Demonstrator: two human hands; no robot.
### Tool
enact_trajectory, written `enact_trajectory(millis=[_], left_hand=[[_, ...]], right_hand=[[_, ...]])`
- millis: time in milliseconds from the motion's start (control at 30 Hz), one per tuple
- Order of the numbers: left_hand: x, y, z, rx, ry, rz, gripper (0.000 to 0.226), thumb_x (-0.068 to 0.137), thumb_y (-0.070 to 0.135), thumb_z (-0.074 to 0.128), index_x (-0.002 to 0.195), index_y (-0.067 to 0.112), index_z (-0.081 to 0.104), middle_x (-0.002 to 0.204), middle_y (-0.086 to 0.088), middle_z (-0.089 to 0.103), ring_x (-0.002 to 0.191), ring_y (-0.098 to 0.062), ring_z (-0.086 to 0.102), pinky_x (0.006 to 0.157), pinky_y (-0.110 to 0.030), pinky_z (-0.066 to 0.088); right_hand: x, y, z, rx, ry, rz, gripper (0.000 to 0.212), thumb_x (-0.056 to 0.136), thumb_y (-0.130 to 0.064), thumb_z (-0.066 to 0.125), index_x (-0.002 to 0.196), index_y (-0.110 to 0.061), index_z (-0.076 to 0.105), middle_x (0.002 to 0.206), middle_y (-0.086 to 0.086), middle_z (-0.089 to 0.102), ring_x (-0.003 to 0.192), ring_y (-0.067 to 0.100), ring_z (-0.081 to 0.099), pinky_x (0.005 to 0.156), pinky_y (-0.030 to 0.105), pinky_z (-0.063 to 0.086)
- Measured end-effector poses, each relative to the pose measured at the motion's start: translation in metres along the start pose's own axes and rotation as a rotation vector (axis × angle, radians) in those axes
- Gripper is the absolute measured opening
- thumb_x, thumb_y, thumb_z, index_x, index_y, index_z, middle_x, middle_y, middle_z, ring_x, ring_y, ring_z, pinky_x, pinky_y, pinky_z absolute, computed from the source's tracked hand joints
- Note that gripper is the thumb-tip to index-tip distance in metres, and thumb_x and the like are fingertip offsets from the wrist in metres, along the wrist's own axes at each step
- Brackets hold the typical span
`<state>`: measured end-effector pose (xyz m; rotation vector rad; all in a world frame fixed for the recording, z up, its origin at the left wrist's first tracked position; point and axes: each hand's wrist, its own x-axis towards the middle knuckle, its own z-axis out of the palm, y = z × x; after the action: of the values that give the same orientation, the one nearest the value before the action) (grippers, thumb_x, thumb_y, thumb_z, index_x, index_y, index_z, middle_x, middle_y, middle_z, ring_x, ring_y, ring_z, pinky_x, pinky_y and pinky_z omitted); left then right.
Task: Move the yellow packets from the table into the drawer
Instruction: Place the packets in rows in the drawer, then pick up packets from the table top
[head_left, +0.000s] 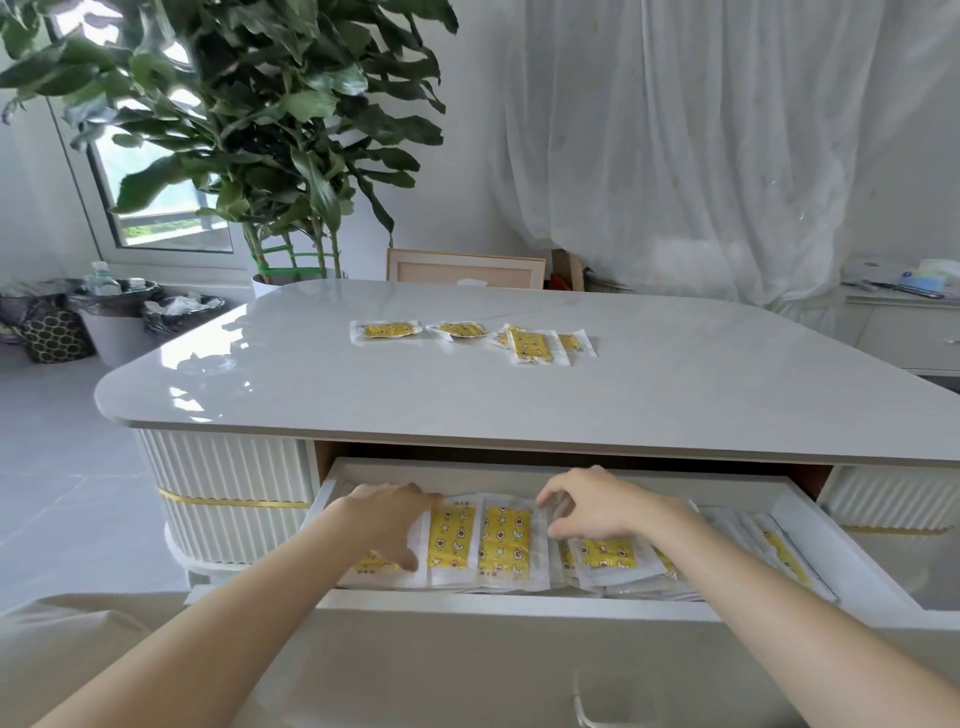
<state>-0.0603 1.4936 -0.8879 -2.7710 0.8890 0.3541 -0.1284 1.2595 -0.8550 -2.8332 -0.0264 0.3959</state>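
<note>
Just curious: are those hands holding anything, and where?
Left hand grips a packet by its left edge. Right fingers curl over the next packet, at its clear edge; pinching or not, I cannot tell.

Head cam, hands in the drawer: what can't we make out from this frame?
Head view only.
Back of the drawer: hidden under the tabletop.
Count of yellow packets inside: they overlap, and both hands cover some.
Grip of left hand and right hand: finger undersides face away, so pinch or press is unclear.
Count of overlapping packets on the table: stacked, too small.
</note>
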Motion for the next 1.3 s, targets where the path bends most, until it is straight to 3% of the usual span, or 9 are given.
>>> enact_trajectory(millis=[100, 300, 400, 567, 733, 867, 967, 1133, 1300], left_hand=[[-0.015, 0.007, -0.023, -0.026, 0.118, 0.041, 0.064, 0.09, 0.043, 0.055, 0.147, 0.03, 0.029, 0.14, 0.004, 0.048, 0.124, -0.017, 0.05, 0.093, -0.032, 0.046], [-0.04, 0.006, -0.073, -0.247, 0.382, 0.073, 0.041, 0.093, 0.041, 0.05, 0.133, 0.035, 0.046, 0.119, 0.016, 0.062, 0.097, -0.005, 0.059, 0.081, -0.021, 0.043], [-0.034, -0.003, -0.091, -0.357, 0.504, 0.045, 0.035, 0.093, 0.039, 0.051, 0.128, 0.033, 0.051, 0.113, 0.016, 0.064, 0.093, -0.007, 0.061, 0.083, -0.028, 0.051], [0.008, -0.021, -0.098, -0.492, 0.535, -0.022, 0.038, 0.093, 0.035, 0.053, 0.13, 0.029, 0.05, 0.123, 0.006, 0.06, 0.104, -0.015, 0.059, 0.092, -0.034, 0.049], [0.064, -0.032, -0.089, -0.422, 0.461, -0.086, 0.057, 0.095, 0.037, 0.049, 0.147, 0.029, 0.029, 0.153, -0.002, 0.027, 0.139, -0.025, 0.027, 0.11, -0.043, 0.032], [0.107, -0.033, -0.093, -0.347, 0.481, -0.12, 0.063, 0.096, 0.041, 0.044, 0.151, 0.031, 0.014, 0.159, 0.0, 0.006, 0.147, -0.024, 0.004, 0.115, -0.045, 0.018], [0.141, -0.035, -0.103, -0.243, 0.56, -0.139, 0.061, 0.098, 0.043, 0.038, 0.151, 0.03, 0.011, 0.159, 0.0, 0.002, 0.147, -0.025, -0.004, 0.118, -0.049, 0.008], [0.196, -0.047, -0.121, -0.191, 0.696, -0.175, 0.055, 0.097, 0.051, 0.03, 0.148, 0.035, 0.021, 0.16, 0.005, 0.002, 0.147, -0.023, -0.002, 0.116, -0.055, 0.003], [0.235, -0.068, -0.124, -0.248, 0.642, -0.362, 0.055, 0.093, 0.063, 0.022, 0.143, 0.043, 0.028, 0.159, 0.005, 0.011, 0.146, -0.03, 0.003, 0.113, -0.062, 0.0]], right_hand=[[-0.009, -0.013, -0.019, 0.039, 0.066, -0.038, 0.034, 0.088, -0.029, 0.062, 0.122, -0.029, 0.06, 0.119, -0.004, 0.062, 0.102, 0.012, 0.063, 0.092, 0.036, 0.052], [-0.011, -0.022, -0.054, 0.269, 0.354, -0.029, 0.021, 0.087, -0.026, 0.059, 0.107, -0.03, 0.065, 0.099, -0.008, 0.066, 0.088, 0.01, 0.063, 0.089, 0.038, 0.053], [0.004, -0.02, -0.062, 0.368, 0.499, 0.025, 0.024, 0.088, -0.021, 0.055, 0.109, -0.029, 0.063, 0.103, -0.007, 0.064, 0.094, 0.012, 0.061, 0.086, 0.032, 0.051], [0.049, -0.017, -0.059, 0.409, 0.433, 0.072, 0.043, 0.092, -0.023, 0.053, 0.134, -0.022, 0.045, 0.137, 0.003, 0.045, 0.123, 0.02, 0.045, 0.09, 0.028, 0.038], [0.102, -0.015, -0.048, 0.16, 0.43, 0.148, 0.061, 0.095, -0.036, 0.04, 0.15, -0.029, 0.016, 0.16, 0.003, 0.003, 0.145, 0.031, 0.003, 0.116, 0.048, 0.015], [0.141, -0.012, -0.052, 0.07, 0.441, 0.158, 0.06, 0.095, -0.052, 0.031, 0.149, -0.045, 0.005, 0.158, -0.006, -0.021, 0.144, 0.026, -0.024, 0.108, 0.068, 0.0], [0.171, 0.003, -0.06, 0.0, 0.564, 0.195, 0.064, 0.089, -0.066, 0.032, 0.147, -0.045, 0.015, 0.16, -0.006, -0.009, 0.146, 0.026, -0.017, 0.107, 0.068, 0.0], [0.209, 0.023, -0.08, -0.114, 0.817, 0.151, 0.055, 0.088, -0.07, 0.031, 0.136, -0.043, 0.041, 0.155, -0.004, 0.026, 0.145, 0.024, 0.014, 0.114, 0.056, 0.005], [0.243, 0.035, -0.09, -0.101, 0.744, 0.13, 0.054, 0.087, -0.07, 0.031, 0.135, -0.047, 0.04, 0.153, -0.006, 0.03, 0.143, 0.024, 0.018, 0.114, 0.056, 0.004]])
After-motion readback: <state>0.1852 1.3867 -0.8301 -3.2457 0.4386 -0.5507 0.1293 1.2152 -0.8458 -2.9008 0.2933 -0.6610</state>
